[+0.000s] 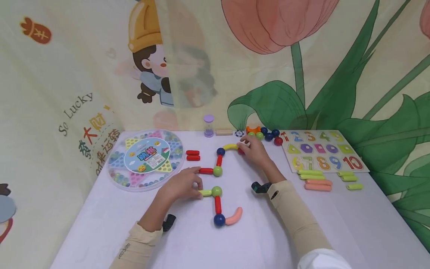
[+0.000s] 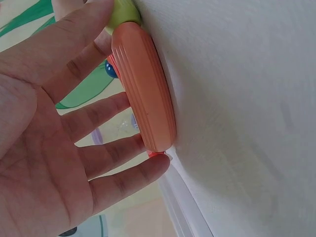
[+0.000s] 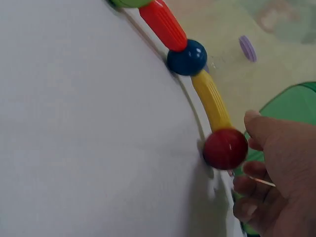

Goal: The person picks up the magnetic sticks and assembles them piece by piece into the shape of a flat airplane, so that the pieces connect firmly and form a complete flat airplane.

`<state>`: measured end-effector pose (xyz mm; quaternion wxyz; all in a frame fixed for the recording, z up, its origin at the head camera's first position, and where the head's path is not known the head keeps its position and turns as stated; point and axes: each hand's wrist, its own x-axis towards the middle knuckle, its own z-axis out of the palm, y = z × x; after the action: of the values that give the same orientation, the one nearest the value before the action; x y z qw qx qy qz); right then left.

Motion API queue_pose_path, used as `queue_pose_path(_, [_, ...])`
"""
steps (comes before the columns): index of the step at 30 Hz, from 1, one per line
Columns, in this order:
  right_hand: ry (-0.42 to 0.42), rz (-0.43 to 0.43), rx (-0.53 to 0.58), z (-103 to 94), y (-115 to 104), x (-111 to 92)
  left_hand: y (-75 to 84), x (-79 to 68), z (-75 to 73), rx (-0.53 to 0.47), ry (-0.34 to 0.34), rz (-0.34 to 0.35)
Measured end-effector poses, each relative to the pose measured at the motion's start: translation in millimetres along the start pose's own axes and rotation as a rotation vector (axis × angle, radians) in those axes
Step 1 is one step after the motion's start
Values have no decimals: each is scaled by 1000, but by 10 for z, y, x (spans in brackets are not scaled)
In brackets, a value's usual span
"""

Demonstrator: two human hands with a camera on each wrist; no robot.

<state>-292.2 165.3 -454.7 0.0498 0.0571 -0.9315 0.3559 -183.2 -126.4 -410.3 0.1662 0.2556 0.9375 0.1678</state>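
My left hand (image 1: 183,184) pinches a yellow-green rod (image 1: 206,193) joined to a green ball (image 1: 217,191). Under that hand, a salmon rod (image 2: 144,89) meets a yellow-green piece (image 2: 123,15); the other fingers extend toward it. A red rod (image 1: 206,170) runs to another green ball (image 1: 217,171), then a red rod (image 1: 219,160), a blue ball (image 1: 220,151) and a curved yellow rod (image 3: 211,98). The yellow rod ends in a red ball (image 3: 225,149), with my right hand (image 3: 289,180) loosely curved beside it. Nearest me, a red rod (image 1: 217,204) links to a blue ball (image 1: 219,220) and curved salmon rod (image 1: 234,216).
Left stands a round marble game board (image 1: 115,179); two loose red rods (image 1: 193,152) lie beside it. At the back are an hourglass (image 1: 208,126), a wooden block (image 1: 224,132) and several balls (image 1: 269,136). Right are a number puzzle board (image 1: 322,148) and loose rods (image 1: 318,187).
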Motion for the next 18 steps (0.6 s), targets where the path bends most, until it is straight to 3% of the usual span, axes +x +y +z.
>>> queue_pose_path(4, [58, 0, 41, -166, 149, -46, -23, -19, -6, 7, 10, 3])
queue_pose_path(9, [330, 97, -20, -447, 399, -119, -9, -28, -9, -14, 0, 2])
queue_pose_path(11, [377, 156, -82, -568, 497, -113, -2, -27, -6, -17, -2, 1])
queue_pose_path(13, [334, 213, -155, -665, 591, -99, 2, -23, -2, -14, -2, 0])
queue_pose_path(18, [96, 270, -236, -766, 667, -123, 9, -7, -4, -4, -3, 1])
